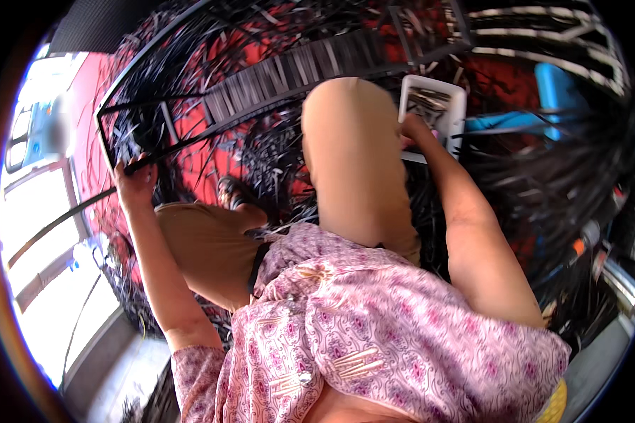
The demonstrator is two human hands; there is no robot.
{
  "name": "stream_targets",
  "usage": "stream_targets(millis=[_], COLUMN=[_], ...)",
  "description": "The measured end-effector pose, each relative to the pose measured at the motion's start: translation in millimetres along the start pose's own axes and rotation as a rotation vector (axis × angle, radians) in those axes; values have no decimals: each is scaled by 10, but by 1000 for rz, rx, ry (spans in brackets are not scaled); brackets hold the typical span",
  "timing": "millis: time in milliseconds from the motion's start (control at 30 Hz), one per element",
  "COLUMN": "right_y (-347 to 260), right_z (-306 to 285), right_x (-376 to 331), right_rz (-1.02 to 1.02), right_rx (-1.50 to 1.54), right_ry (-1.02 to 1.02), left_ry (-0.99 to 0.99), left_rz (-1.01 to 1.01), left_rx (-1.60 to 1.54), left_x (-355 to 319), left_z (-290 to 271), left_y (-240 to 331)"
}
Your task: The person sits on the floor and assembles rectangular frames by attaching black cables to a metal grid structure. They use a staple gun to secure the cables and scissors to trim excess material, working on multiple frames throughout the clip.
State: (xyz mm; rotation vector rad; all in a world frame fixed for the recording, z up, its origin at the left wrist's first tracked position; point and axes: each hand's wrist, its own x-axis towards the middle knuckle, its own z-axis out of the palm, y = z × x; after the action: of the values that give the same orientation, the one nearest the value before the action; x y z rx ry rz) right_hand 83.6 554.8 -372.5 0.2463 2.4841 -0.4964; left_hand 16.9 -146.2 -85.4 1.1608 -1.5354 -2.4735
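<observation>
At the near left corner of a black frame [97,120], my left hand [137,182] is closed around a black strip [70,215]. The strip trails from the hand toward the lower left, and the hand lies against the frame's bar. Dark flat strips form a woven band [289,74] across the frame. My right hand [415,132] reaches into a white plastic basket [461,106] beyond my right knee. Slim brownish items [428,99] lie in this basket. The right fingers are partly hidden and blurred, so their grip does not show.
Loose black strips [261,166] cover much of the red floor [208,173]. To the right stand a blue plastic piece [554,99] and a hanging bundle of black strips [536,166]. A chrome cylinder [619,278] sits at the far right. Bright doorway light enters on the left.
</observation>
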Motion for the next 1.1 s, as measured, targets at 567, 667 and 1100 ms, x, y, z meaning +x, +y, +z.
stream_targets(millis=[567, 667, 1100], right_y=[534, 551, 264], right_z=[707, 790, 63], right_x=[-319, -388, -889], right_rz=[587, 558, 326], right_rx=[1222, 1115, 1090], right_ry=[291, 368, 686], left_ry=[95, 22, 225], left_rz=[42, 76, 48], left_rx=[-159, -258, -452], left_x=[-1407, -1751, -2137], left_z=[-11, 122, -160], left_y=[-718, -945, -1602])
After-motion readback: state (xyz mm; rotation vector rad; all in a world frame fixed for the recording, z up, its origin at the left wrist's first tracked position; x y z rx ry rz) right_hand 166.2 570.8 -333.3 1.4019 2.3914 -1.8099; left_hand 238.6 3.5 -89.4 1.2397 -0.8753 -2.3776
